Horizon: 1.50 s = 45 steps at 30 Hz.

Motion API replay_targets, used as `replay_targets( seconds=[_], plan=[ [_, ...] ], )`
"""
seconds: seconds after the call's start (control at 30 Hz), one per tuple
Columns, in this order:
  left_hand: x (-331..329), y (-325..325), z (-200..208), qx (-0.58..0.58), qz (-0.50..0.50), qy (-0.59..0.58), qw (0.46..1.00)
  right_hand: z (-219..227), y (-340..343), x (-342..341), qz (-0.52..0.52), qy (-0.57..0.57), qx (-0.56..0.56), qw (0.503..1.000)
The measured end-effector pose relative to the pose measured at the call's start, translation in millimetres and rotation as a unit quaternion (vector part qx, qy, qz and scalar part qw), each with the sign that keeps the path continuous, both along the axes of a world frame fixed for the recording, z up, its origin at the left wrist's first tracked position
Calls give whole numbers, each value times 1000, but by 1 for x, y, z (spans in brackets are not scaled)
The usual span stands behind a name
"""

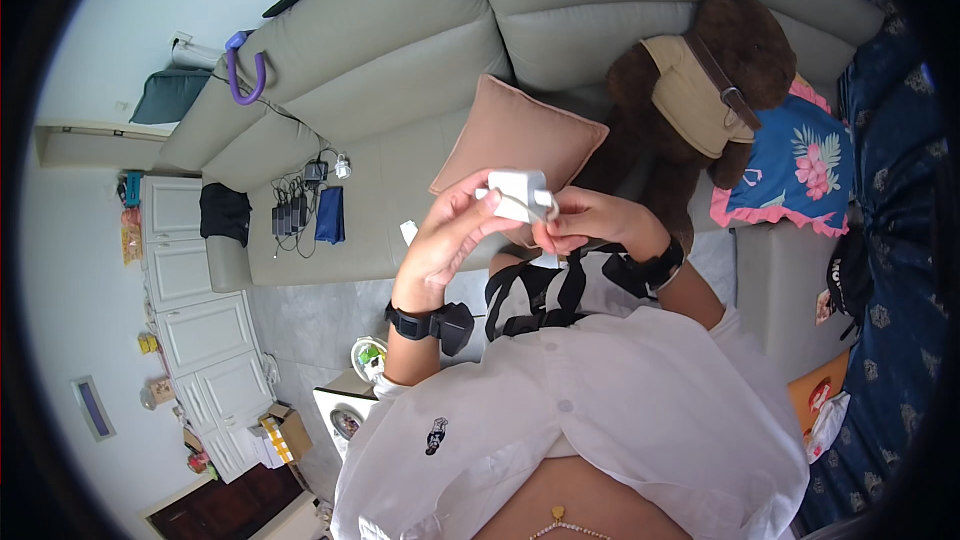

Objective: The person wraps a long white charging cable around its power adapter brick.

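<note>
A white charger (514, 192), shaped like a small block, is raised in front of me. My left hand (442, 238) grips it between thumb and fingers. On its right side my right hand (603, 219) has closed its fingertips on a thin white cable (553, 208), which bends close against the charger. Whether the cable is plugged in or wrapped around the block cannot be made out. A black band with a box-like device (455, 328) circles my left wrist, and another black band (660, 265) is on my right.
A grey-beige sofa (400, 130) spans the far side. On it lie a pink cushion (520, 135), a brown teddy bear (640, 80), a blue floral cushion (790, 165), several black adapters with cables (290, 212) and a blue pouch (329, 215). White cabinets (205, 335) stand at left.
</note>
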<state>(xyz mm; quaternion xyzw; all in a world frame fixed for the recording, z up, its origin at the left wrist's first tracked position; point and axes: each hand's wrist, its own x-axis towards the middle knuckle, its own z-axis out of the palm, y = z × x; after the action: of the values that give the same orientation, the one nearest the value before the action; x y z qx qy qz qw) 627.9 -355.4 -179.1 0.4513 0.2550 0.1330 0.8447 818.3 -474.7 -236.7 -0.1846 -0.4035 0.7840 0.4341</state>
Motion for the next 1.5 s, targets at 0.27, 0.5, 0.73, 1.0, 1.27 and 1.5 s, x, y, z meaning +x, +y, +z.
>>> replay_targets(
  seconds=[0.27,0.5,0.73,1.0,1.27,1.5],
  plan=[
    [-6,-11,26,418,-224,70,878,-19,19,16,39,-336,40,940],
    [1,-23,4,656,-104,186,724,-9,23,0,-165,-519,69,836],
    [4,-26,-7,695,-70,203,686,9,18,-8,-277,-625,123,720],
    [10,-12,-20,690,17,236,684,0,24,-34,-462,-476,134,736],
    [14,-3,-23,711,130,177,668,14,23,-37,-362,31,-163,917],
    [16,-5,-7,692,146,128,695,17,20,-30,-250,55,-124,959]
  ],
)
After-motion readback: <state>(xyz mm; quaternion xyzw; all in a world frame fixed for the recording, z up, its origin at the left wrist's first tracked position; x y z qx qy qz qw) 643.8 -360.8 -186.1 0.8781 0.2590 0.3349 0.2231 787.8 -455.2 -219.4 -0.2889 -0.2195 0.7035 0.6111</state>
